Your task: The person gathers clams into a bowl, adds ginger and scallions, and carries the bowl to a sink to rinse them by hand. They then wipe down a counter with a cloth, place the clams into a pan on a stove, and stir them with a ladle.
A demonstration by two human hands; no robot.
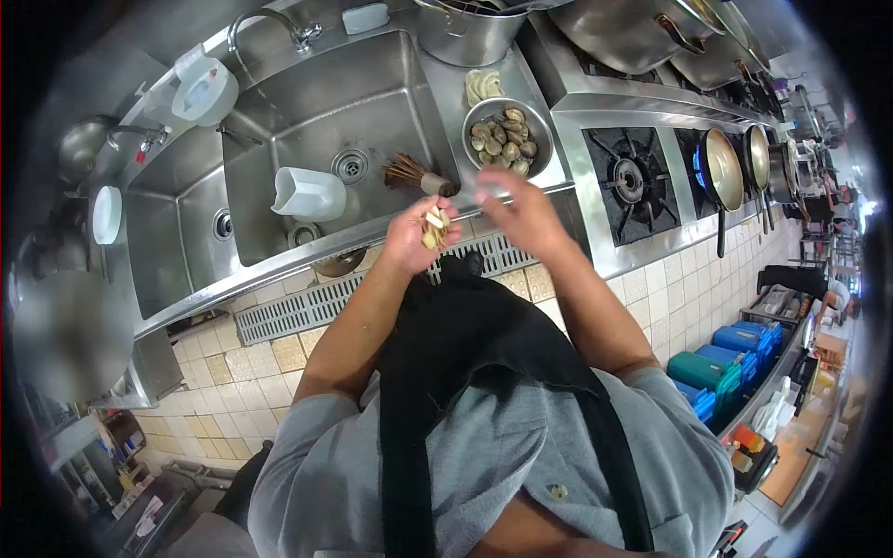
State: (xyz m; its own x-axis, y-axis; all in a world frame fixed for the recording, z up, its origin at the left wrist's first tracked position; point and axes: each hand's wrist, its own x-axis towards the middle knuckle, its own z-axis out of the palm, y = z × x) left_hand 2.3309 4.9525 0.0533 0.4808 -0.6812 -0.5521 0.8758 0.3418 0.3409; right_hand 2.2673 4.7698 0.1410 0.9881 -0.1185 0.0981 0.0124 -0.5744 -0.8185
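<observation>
Head view: the left hand (409,244) is closed around a few small pale pieces (433,228) above the front edge of the sink (372,84). The right hand (527,212), motion-blurred just beside it, cannot be read as open or gripping. The metal bowl of clams (507,138) on the surface (547,179) beyond looks well filled, so the handling appears to be midway.

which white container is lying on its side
The white jug inside the large sink basin, tipped over beside the drain; the other white container stands upright behind the basin.
</observation>
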